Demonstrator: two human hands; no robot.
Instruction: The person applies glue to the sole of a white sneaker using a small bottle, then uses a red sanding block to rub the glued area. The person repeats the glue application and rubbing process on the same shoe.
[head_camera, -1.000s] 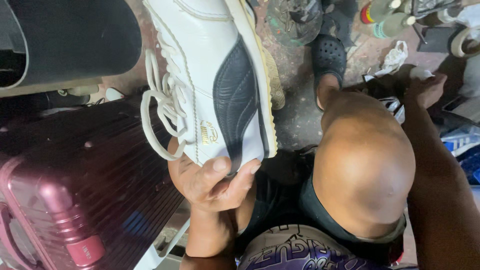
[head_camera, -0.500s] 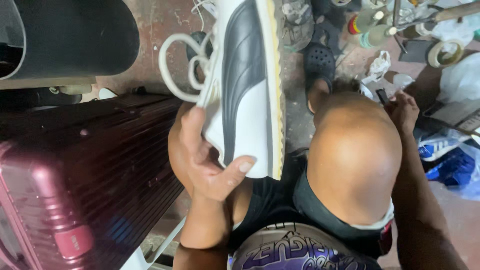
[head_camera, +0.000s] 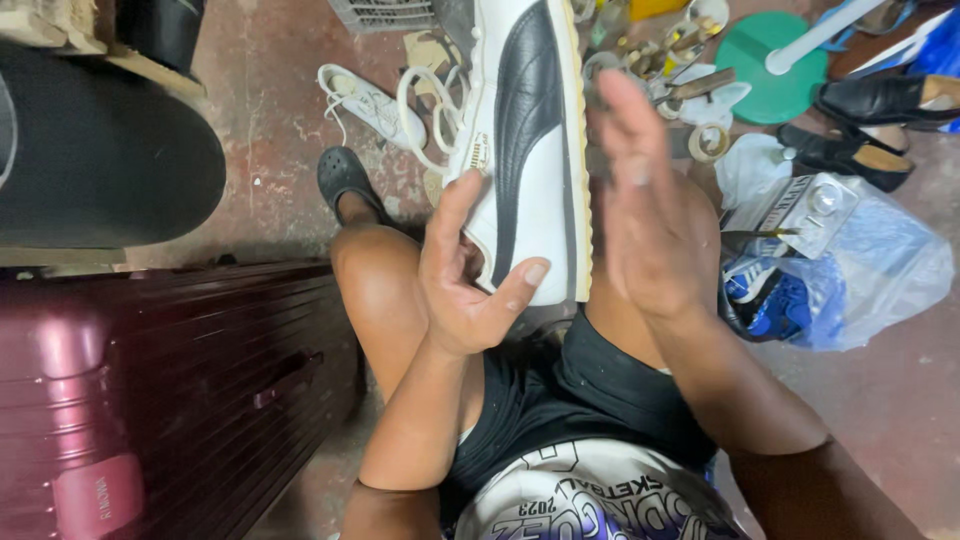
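White leather sneaker (head_camera: 530, 150), one, in left hand (head_camera: 465, 275) grip, right hand (head_camera: 650, 215) released, flat beside it

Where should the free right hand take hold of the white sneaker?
Probably on the sole edge of the white sneaker, from the right. The left hand already cups the heel end, and the long pale sole rim faces the open right hand, which stands flat beside it. The laces hang off the far side.

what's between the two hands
The white sneaker: the left hand grips its heel end, and the open right hand stands flat beside its sole edge, in the head view.
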